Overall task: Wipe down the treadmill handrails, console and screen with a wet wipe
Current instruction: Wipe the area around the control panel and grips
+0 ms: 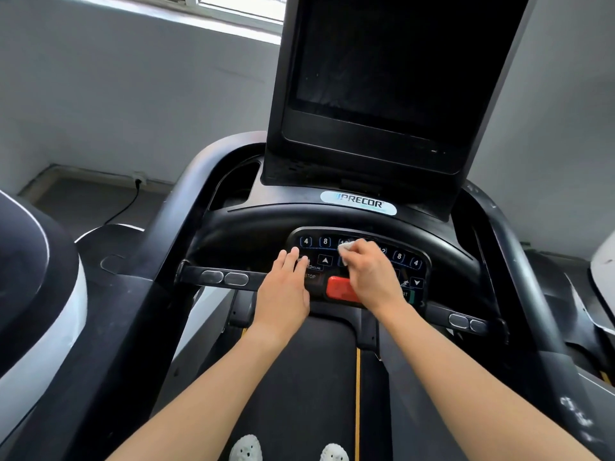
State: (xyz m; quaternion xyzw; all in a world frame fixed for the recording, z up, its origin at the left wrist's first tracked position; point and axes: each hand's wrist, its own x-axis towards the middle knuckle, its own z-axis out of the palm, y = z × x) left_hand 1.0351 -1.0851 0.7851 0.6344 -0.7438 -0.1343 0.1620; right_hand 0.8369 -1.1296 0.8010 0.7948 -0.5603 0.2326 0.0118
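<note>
Presently on view, from a stance on the treadmill belt [316, 377]:

- console [253, 234]: black curved housing below the screen, carrying an oval keypad [399, 257] with blue-outlined number keys along its top row, arrow keys beneath and a STOP label at lower left
- wet wipe [344, 250]: small, white, crumpled; pressed on the keypad's top row near the middle, partly covering a number key
- right hand [369, 277]: fingers curled, pinching the wet wipe against the keypad; the wrist passes over the red stop button [337, 289]
- left hand [283, 291]: fingers straight and close together, lying flat on the keypad's left edge, fingertips beside the up-arrow key; holds nothing
- screen [382, 71]: tall, dark, unlit, upright above the console; faint streaks on the glass
- brand badge [358, 202]: silver oval reading PRECOR, between screen and keypad
- handrails [179, 194]: black side rails either side of the console; a left crossbar [193, 273] and a right crossbar [439, 312], each with two oval metal pads
- shoes [246, 449]: two pale perforated toes at the lower edge, on the belt
- background: grey wall, window [239, 8] at top, black cable [126, 204] running to a wall socket [139, 179]
</note>
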